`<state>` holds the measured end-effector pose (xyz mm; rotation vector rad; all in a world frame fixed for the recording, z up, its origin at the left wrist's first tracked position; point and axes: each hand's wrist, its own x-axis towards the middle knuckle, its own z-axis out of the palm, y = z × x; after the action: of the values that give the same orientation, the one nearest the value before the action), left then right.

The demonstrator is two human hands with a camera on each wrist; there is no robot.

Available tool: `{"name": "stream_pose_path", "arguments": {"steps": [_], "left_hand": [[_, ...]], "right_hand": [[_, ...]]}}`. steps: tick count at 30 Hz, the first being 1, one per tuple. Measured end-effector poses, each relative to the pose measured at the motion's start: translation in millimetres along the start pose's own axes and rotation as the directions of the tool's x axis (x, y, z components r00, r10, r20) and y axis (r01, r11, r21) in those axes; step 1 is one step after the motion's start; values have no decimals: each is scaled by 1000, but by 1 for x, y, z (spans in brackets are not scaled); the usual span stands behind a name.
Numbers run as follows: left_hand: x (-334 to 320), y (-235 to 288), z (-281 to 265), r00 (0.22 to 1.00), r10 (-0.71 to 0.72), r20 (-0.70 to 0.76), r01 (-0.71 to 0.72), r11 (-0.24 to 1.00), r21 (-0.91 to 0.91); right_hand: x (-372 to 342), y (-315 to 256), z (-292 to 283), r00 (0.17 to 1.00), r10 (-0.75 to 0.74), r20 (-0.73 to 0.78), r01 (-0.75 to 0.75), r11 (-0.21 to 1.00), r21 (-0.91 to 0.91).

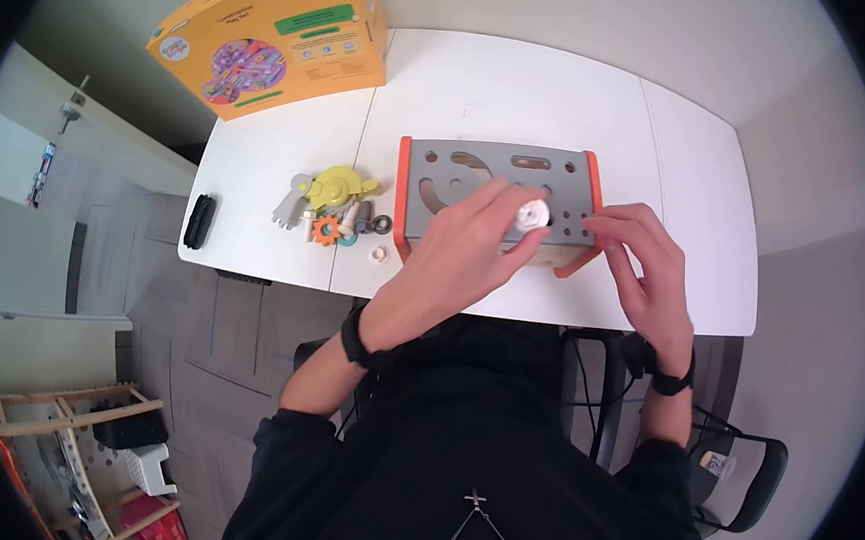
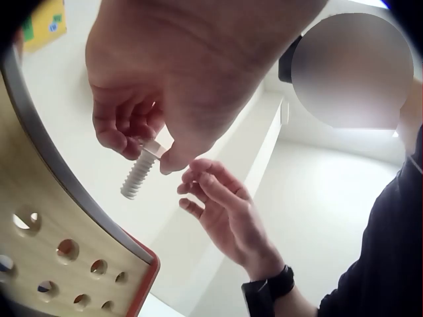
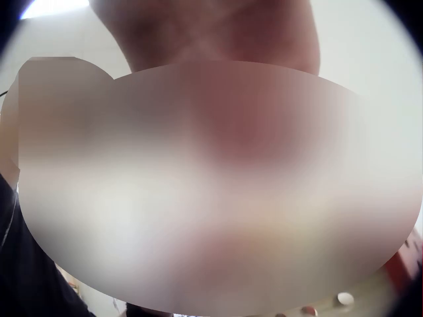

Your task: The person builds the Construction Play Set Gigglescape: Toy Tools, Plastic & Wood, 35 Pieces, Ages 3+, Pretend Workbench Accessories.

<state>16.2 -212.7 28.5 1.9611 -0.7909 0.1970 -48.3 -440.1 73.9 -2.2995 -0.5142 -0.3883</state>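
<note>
My left hand (image 1: 459, 247) is over the front half of a toy workbench. It pinches a pale toy screw (image 2: 137, 177) between thumb and fingers. In the left wrist view the threaded shaft points down and away from the fingertips. The head view shows the screw's round white end (image 1: 533, 215). The toy workbench (image 1: 501, 155) has a grey top with round holes and curved slots, orange-red side panels and a pale wood-coloured face with holes. My right hand (image 1: 648, 270) is at the right side panel, its fingers loosely bent with nothing between them. The right wrist view is mostly blurred.
Left of the workbench lie a yellow toy part (image 1: 336, 189), an orange gear (image 1: 326, 229), a dark ring (image 1: 382, 224), a small cream ring (image 1: 379, 254) and several grey pieces. A black case (image 1: 199, 222) sits near the table's left edge. A large orange box (image 1: 316, 71) stands behind.
</note>
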Motion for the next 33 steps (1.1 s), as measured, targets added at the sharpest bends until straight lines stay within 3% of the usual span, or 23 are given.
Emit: {"name": "stream_pose_path", "arguments": {"steps": [8, 14, 17, 20, 23, 26, 29, 31, 33], "left_hand": [[34, -4, 24, 981, -54, 184, 49, 998, 30], [34, -4, 25, 975, -76, 211, 67, 997, 50], [34, -6, 22, 973, -85, 216, 77, 996, 45], [35, -6, 15, 960, -129, 250, 124, 992, 36], [35, -5, 13, 952, -153, 264, 164, 986, -20], [33, -8, 10, 952, -164, 258, 185, 981, -59], [20, -10, 11, 976, -141, 165, 165, 976, -143], [6, -11, 4, 991, -102, 88, 112, 987, -118], [-16, -4, -14, 952, -248, 179, 272, 954, -126]], "right_hand": [[25, 21, -18, 964, -87, 251, 99, 994, -35], [29, 19, -9, 950, -42, 310, 32, 999, 37], [28, 14, -5, 939, 47, 339, -38, 999, -33], [25, 22, 6, 950, -77, 302, 109, 990, -90], [26, 25, 8, 944, -94, 315, 167, 962, -215], [31, 23, 16, 928, 39, 372, 3, 994, -113], [33, 33, 19, 927, -5, 376, 73, 984, -165], [37, 34, 15, 927, 86, 366, -58, 995, -85], [43, 41, 9, 930, 149, 336, -146, 989, -34]]}}
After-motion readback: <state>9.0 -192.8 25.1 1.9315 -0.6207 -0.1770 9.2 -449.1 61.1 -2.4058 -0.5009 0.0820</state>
